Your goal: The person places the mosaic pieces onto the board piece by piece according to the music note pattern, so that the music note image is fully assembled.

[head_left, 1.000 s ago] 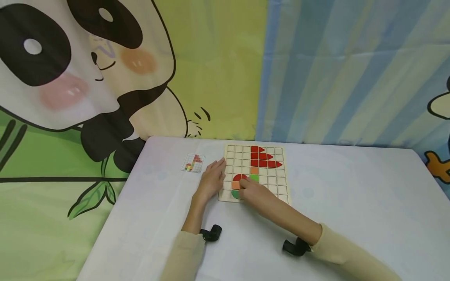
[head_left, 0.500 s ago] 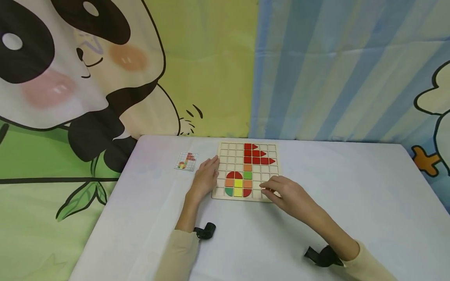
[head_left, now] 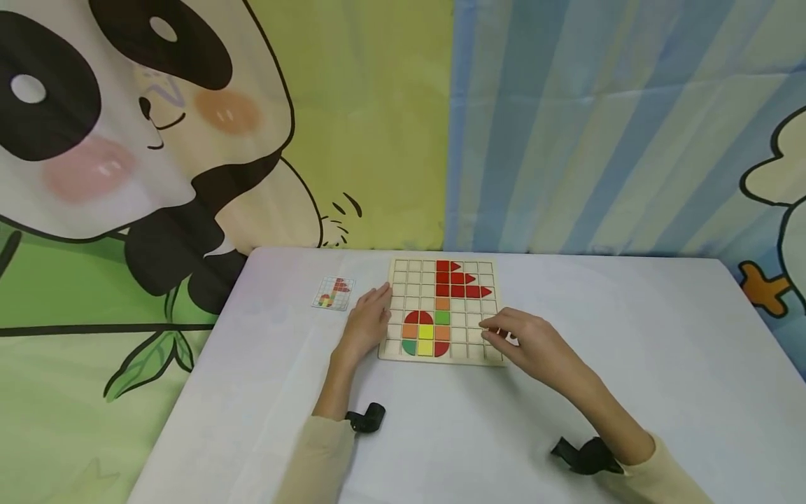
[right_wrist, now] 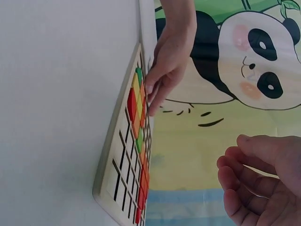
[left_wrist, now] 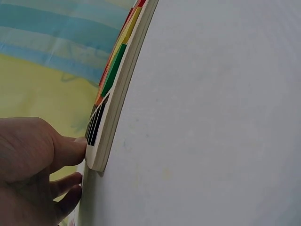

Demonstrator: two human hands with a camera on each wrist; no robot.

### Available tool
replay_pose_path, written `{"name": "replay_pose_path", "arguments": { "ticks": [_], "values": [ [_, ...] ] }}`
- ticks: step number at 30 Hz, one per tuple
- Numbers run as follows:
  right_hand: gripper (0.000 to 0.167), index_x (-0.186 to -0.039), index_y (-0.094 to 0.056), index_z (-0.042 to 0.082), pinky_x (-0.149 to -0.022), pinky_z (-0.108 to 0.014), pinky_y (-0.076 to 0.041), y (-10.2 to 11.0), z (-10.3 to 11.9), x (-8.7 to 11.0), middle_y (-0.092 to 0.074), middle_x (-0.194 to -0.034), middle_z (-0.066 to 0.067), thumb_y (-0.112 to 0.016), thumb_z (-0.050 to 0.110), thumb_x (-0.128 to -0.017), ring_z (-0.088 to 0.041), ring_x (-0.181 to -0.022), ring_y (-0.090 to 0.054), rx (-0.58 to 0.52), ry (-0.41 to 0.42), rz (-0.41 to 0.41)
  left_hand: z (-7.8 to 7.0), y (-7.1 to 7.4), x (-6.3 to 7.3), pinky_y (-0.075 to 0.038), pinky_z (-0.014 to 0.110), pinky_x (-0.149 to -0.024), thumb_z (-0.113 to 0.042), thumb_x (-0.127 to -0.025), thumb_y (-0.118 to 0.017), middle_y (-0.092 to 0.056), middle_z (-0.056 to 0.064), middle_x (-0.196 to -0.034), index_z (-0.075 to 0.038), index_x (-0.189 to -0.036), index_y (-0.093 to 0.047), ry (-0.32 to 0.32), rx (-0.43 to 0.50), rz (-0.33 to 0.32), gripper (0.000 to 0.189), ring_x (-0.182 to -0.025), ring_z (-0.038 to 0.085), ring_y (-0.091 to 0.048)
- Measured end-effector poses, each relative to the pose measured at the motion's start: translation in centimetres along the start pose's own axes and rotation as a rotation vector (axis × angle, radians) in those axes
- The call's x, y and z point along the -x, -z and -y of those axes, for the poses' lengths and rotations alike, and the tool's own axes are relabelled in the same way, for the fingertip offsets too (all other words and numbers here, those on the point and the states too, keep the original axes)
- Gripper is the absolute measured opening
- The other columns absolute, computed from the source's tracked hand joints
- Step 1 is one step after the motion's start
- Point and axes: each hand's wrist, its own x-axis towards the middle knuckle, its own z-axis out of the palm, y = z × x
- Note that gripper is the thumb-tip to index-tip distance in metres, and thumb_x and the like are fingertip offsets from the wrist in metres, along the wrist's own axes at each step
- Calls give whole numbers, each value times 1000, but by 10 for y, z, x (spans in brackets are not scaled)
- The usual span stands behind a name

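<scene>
A wooden grid board (head_left: pixel 472 339) lies on the table with coloured pieces set in its cells. Red squares with pointed ends (head_left: pixel 450 290) form three rows at its top. Below them come an orange and a green square (head_left: pixel 442 318), then a block with yellow squares (head_left: pixel 425 348), orange squares and rounded red and green corners. My left hand (head_left: pixel 367 318) touches the board's left edge with extended fingers; in the left wrist view its thumb (left_wrist: pixel 77 146) is against the rim. Over the board's right side hovers my right hand (head_left: pixel 532 343), fingers loosely bent, holding nothing in the right wrist view.
A small card (head_left: pixel 334 294) printed with a similar coloured grid pattern lies left of the board. The white table (head_left: pixel 630 336) ends at a cartoon panda cloth (head_left: pixel 365 140) behind it. Both wrists wear black cameras.
My right hand has drawn back from the lower block to the board's right side, uncovering yellow squares, an orange square and a red corner. The left hand stays at the edge.
</scene>
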Motion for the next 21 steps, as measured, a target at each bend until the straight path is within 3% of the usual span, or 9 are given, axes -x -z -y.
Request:
{"name": "replay_pose_path", "arguments": {
  "ticks": [3, 15, 21],
  "values": [
    [15, -107, -78, 6, -65, -25, -57, 2, -3, 0, -73, -92, 3, -76, 7, -92, -11, -81, -65, 2, -19, 1, 2, -1, 2, -21, 57, -128, -11, -106, -54, -34, 3, -169, -7, -158, -41, 4, -1, 8, 54, -159, 32, -25],
    [18, -111, -77, 2, -69, -37, -59, 8, -20, -4, -74, -99, -1, -73, 11, -96, -18, -87, -69, 40, -74, 7, 6, 0, 0, -21, 57, -128, -10, -105, -56, -35, 5, -168, -5, -157, -43, -1, 2, -7, 53, -158, 32, -25],
    [22, -113, -76, -1, -69, -34, -57, 11, -32, -1, -75, -100, -5, -73, 11, -96, -21, -87, -69, 71, -115, -5, 5, -2, 1, -21, 53, -129, -10, -105, -55, -36, 5, -168, -5, -156, -44, -12, 12, -5, 52, -158, 31, -26]
  ]
}}
